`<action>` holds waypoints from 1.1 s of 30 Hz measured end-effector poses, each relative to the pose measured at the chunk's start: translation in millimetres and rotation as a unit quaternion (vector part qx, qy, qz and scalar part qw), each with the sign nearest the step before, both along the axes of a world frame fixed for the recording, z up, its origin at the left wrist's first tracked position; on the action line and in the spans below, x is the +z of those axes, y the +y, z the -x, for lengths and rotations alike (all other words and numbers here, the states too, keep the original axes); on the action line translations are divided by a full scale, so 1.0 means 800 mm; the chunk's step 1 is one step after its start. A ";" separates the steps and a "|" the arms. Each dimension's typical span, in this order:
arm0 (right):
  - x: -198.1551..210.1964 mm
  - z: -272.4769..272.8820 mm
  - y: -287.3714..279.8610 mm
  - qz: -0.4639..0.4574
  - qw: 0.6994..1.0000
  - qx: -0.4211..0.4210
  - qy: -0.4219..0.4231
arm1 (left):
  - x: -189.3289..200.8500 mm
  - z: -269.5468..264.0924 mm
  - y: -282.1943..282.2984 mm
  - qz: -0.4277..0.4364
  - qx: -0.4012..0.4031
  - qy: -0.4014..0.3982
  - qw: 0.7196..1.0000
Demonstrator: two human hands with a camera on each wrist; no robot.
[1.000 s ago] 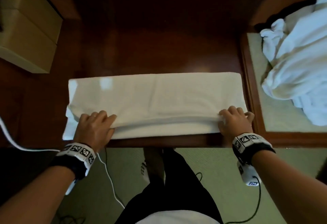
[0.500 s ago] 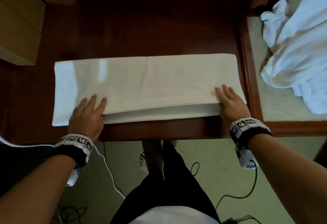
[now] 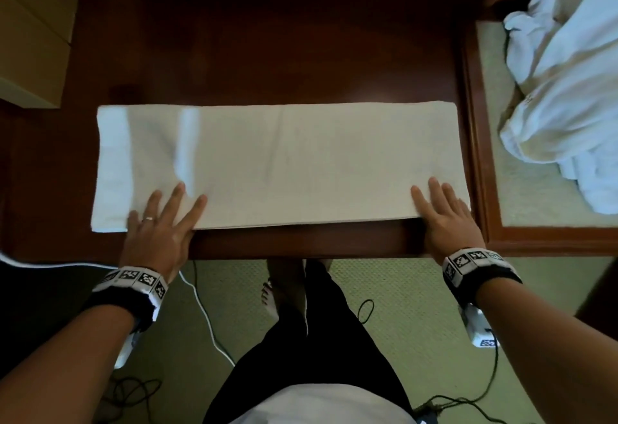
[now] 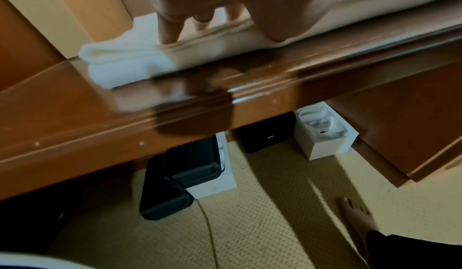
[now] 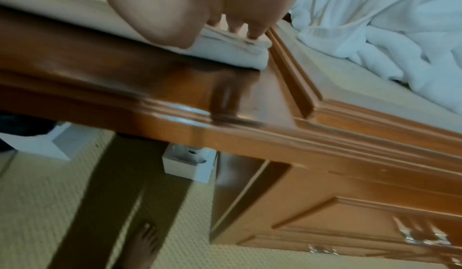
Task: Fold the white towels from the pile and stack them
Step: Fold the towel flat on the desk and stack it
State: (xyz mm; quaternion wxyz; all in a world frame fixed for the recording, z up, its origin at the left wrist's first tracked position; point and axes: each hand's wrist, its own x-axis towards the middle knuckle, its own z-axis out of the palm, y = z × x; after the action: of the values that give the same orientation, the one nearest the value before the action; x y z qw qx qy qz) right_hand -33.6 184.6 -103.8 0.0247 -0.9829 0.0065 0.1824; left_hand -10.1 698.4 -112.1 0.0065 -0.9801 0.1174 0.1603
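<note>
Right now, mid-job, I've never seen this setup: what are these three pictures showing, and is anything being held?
No machine: a person's two bare hands. The big picture comes from a head camera looking down; the other two from wrist cameras looking along the fingers. A long folded white towel lies on the dark polished wooden table. The left hand and right hand press flat on its near corners, fingers straight, gripping nothing. A crumpled pile of white towels waits at the right; a tan cardboard box sits far left.

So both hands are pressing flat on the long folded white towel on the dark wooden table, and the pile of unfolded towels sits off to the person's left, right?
Not quite: the pile of unfolded towels sits to the person's right, as the head view shows. Both the left hand and right hand do press flat on the long folded white towel.
</note>
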 end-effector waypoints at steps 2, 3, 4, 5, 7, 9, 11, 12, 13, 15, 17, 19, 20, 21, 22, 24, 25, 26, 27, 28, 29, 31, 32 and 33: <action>0.006 -0.011 0.029 0.003 0.999 0.007 -0.037 | 0.004 -0.003 0.002 0.016 0.004 -0.005 1.000; 0.008 -0.017 0.048 -0.010 0.998 0.030 -0.062 | 0.006 -0.004 0.006 0.029 0.011 -0.013 0.999; 0.005 -0.021 0.070 -0.030 0.994 0.070 -0.082 | 0.007 -0.006 0.012 0.036 0.018 -0.019 0.999; 0.002 -0.024 0.093 -0.052 0.987 0.120 -0.093 | 0.010 -0.008 0.020 0.035 0.025 -0.024 0.999; -0.005 -0.031 0.133 -0.089 0.972 0.195 -0.100 | 0.014 -0.016 0.041 0.016 0.033 -0.036 0.999; -0.009 -0.036 0.147 -0.125 0.965 0.205 -0.109 | 0.017 -0.023 0.066 -0.008 0.036 -0.060 0.998; -0.010 -0.030 0.144 -0.132 0.963 0.205 -0.117 | 0.022 -0.024 0.087 -0.033 0.045 -0.069 0.996; -0.011 -0.027 0.142 -0.129 0.960 0.217 -0.121 | 0.023 -0.022 0.094 -0.048 0.063 -0.045 0.996; -0.009 -0.024 0.141 -0.131 0.957 0.228 -0.120 | 0.025 -0.020 0.096 -0.062 0.084 -0.011 0.994; 0.000 -0.026 0.147 -0.146 0.955 0.223 -0.126 | 0.028 -0.016 0.094 -0.066 0.111 0.033 0.991; 0.011 -0.038 0.159 -0.155 0.960 0.180 -0.150 | 0.034 -0.017 0.080 -0.037 0.098 0.011 0.994; 0.020 -0.051 0.177 -0.131 0.970 0.140 -0.148 | 0.039 -0.027 0.054 0.026 0.079 -0.048 0.995; 0.023 -0.056 0.188 -0.107 0.980 0.125 -0.113 | 0.040 -0.033 0.036 0.059 0.076 -0.068 0.993; 0.021 -0.059 0.197 -0.076 0.988 0.114 -0.065 | 0.041 -0.041 0.015 0.079 0.072 -0.071 0.992; 0.017 -0.058 0.202 -0.045 0.993 0.105 -0.011 | 0.041 -0.049 -0.009 0.085 0.061 -0.057 0.993; 0.007 -0.051 0.213 -0.014 0.995 0.086 0.053 | 0.029 -0.061 -0.045 0.061 0.021 -0.010 0.998; 0.005 -0.047 0.216 -0.012 0.995 0.074 0.061 | 0.019 -0.064 -0.050 0.042 0.001 0.010 0.999; 0.003 -0.042 0.218 -0.015 0.996 0.063 0.069 | 0.009 -0.067 -0.044 0.020 -0.009 0.019 1.000; 0.001 -0.038 0.217 -0.021 0.995 0.056 0.079 | 0.000 -0.070 -0.029 0.007 0.001 0.023 1.000; 0.002 -0.034 0.215 -0.026 0.994 0.058 0.090 | -0.008 -0.070 -0.007 0.003 0.031 0.029 0.999; 0.003 -0.029 0.212 -0.026 0.993 0.066 0.098 | -0.013 -0.071 0.018 0.002 0.073 0.034 0.997; 0.008 -0.021 0.208 -0.020 0.991 0.082 0.103 | -0.014 -0.072 0.061 -0.007 0.174 0.059 0.983; 0.011 -0.019 0.210 -0.022 0.991 0.078 0.106 | -0.010 -0.073 0.074 -0.008 0.224 0.075 0.972; 0.015 -0.021 0.216 -0.031 0.991 0.060 0.112 | -0.005 -0.074 0.079 -0.008 0.259 0.073 0.963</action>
State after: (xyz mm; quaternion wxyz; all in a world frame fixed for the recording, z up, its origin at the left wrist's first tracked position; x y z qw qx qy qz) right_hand -16.6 357.5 -91.9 0.0430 -0.9537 -0.0555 0.2923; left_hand 49.2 761.4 -116.1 -0.0363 -0.9625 -0.1416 0.2284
